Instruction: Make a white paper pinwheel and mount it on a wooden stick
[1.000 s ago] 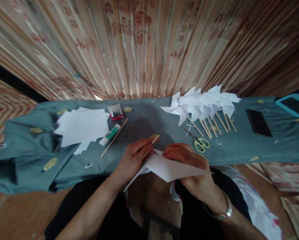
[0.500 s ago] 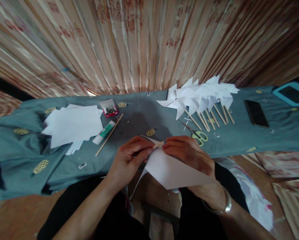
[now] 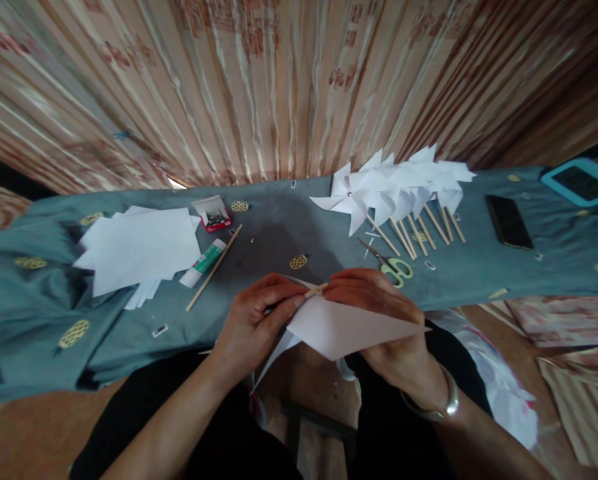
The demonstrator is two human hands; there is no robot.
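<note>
While both hands work at the near edge of the surface (image 3: 289, 230), the left hand (image 3: 259, 320) pinches a thin wooden stick (image 3: 317, 290) with thumb and fingers closed on it. Only the stick's tip shows, between the two hands. Long axis runs roughly left-right across the view, slightly tilted, visible end pointing right and a bit away from the person. The rest is hidden behind the fingers and paper.

Right hand (image 3: 379, 310) is closed on the white paper sheet (image 3: 343, 327), fingers curled over its top edge, fingertips touching or just beside the stick tip. Can't tell which. The sheet is folded to a pointed shape, its sharp corner pointing right; a lower flap hangs down-left toward the lap. A silver bangle (image 3: 436, 405) sits on the right wrist.

On the surface, covered by a teal cloth:
- stack of white paper (image 3: 139, 250) at left
- glue stick (image 3: 203, 263) just beside it, a second wooden stick (image 3: 213, 268) lying diagonally alongside
- small red box of pins (image 3: 211, 213) behind those
- row of finished paper pinwheels (image 3: 393, 190) at right, their sticks pointing toward the person
- green-handled scissors (image 3: 391, 265) near the right hand
- black phone (image 3: 509, 221) and a blue-cased tablet (image 3: 581, 181) far right
</note>
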